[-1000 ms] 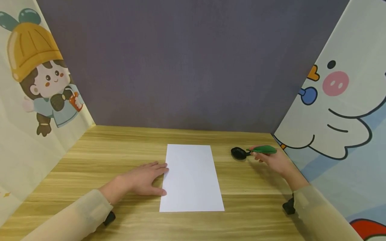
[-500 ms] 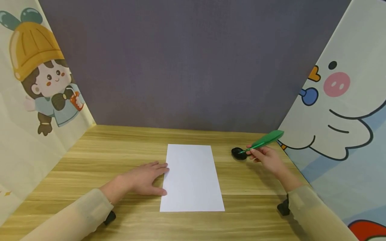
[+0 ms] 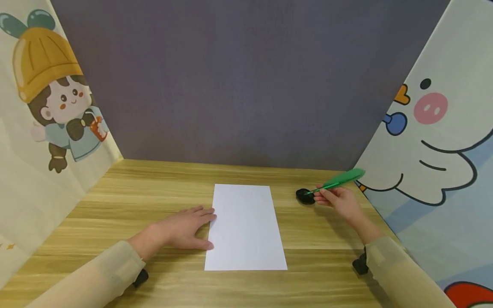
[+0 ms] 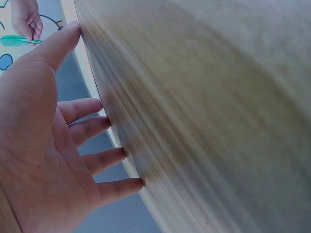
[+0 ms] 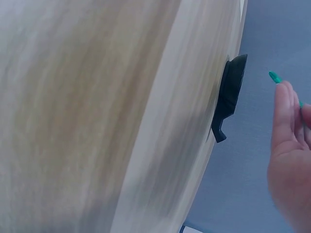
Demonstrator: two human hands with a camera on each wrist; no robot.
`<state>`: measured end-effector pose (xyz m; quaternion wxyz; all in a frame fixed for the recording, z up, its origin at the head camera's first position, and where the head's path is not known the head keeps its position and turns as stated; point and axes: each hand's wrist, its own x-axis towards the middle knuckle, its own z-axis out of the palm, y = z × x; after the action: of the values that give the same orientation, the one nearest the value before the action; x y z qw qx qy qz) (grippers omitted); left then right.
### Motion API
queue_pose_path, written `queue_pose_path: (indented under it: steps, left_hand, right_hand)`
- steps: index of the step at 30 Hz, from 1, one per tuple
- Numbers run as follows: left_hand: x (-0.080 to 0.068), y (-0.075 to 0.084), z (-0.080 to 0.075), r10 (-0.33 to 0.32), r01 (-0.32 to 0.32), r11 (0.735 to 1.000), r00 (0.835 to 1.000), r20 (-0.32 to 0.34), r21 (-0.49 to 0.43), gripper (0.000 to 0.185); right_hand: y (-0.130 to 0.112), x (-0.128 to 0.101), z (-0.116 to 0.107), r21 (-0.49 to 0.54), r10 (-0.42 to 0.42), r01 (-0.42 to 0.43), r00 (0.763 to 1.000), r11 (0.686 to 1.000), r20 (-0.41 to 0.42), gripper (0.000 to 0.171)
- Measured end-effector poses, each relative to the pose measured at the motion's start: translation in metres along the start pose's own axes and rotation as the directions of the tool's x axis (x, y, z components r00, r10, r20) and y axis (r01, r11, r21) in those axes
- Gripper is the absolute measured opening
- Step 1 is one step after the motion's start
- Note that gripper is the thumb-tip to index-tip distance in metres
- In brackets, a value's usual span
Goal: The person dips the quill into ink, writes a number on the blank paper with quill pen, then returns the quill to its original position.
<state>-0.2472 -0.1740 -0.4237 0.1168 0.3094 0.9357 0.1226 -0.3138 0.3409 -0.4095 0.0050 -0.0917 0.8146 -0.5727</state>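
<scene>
One green feather pen (image 3: 344,176) is pinched by the right hand (image 3: 342,204), at two o'clock from the paper (image 3: 246,229), its tip over the black dish (image 3: 303,197). It seems light, soft-plumed, best held at its lower shaft. The left hand (image 3: 182,229), fingers spread, touches the paper's nine o'clock edge. No writing is readable.

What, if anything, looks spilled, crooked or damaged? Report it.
Nothing stands out. The paper lies flat and unmarked, the black dish sits flat on the table, and the right hand holds a green feather, with no spill visible.
</scene>
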Motion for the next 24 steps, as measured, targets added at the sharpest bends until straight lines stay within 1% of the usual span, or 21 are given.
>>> queue_pose_path:
  steps: [7,16,24]
  left_hand:
    - [-0.0011,0.0019,-0.0019,0.011,-0.011,1.0,1.0,0.004,-0.011,0.094]
    - [-0.0015,0.0022,-0.0026,0.018,-0.018,1.0,1.0,0.004,-0.009,0.095]
    - [-0.0022,0.0026,-0.0033,0.025,-0.025,1.0,1.0,-0.001,-0.007,0.095]
  right_hand:
    - [-0.0006,0.0004,-0.0001,-0.002,0.027,-0.027,1.0,1.0,0.003,0.048]
    - [0.0017,0.0008,-0.0008,0.007,0.03,-0.03,0.999,1.0,0.014,0.052]
    - [0.007,0.0042,-0.003,-0.033,0.053,-0.052,0.998,0.998,0.017,0.047]
